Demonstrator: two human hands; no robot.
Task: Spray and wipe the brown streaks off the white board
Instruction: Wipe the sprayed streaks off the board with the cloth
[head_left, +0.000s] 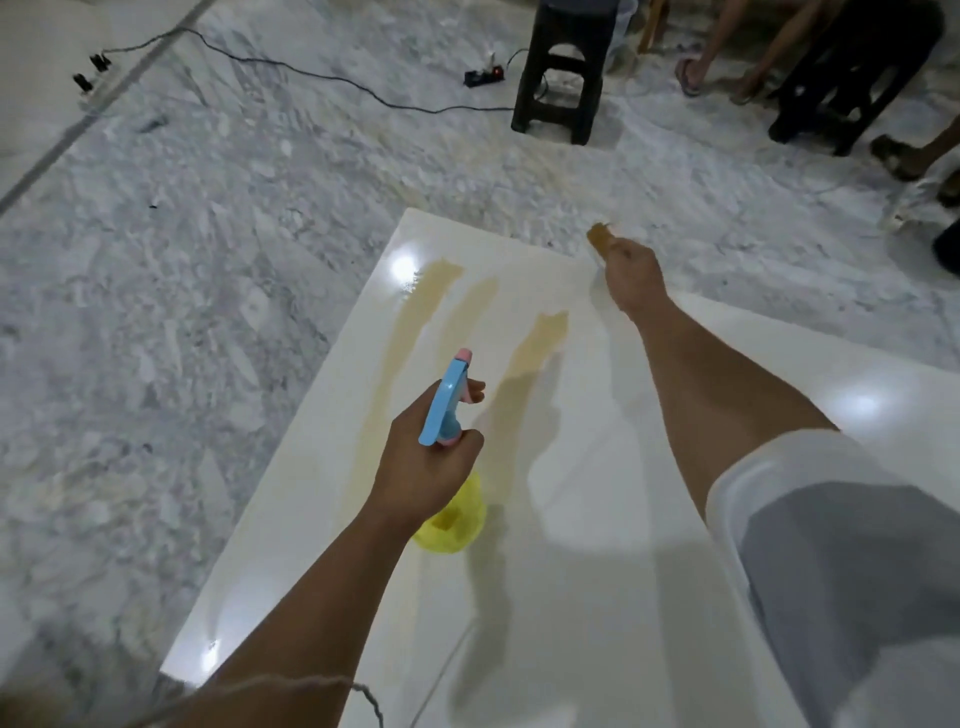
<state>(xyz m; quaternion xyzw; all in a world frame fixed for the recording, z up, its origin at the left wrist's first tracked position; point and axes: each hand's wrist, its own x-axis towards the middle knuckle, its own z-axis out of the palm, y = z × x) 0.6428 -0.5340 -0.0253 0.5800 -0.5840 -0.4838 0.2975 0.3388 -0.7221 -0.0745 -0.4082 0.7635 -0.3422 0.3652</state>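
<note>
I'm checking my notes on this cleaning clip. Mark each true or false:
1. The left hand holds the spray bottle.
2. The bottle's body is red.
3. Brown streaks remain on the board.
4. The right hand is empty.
1. True: the left hand grips the spray bottle.
2. False: its body is yellow, its trigger head blue and pink.
3. True: brown streaks remain on the white board.
4. False: the right hand holds a brownish cloth at the far edge.

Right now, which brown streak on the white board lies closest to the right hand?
The rightmost streak, the short one ending below the right hand; the other two lie further left.
</note>
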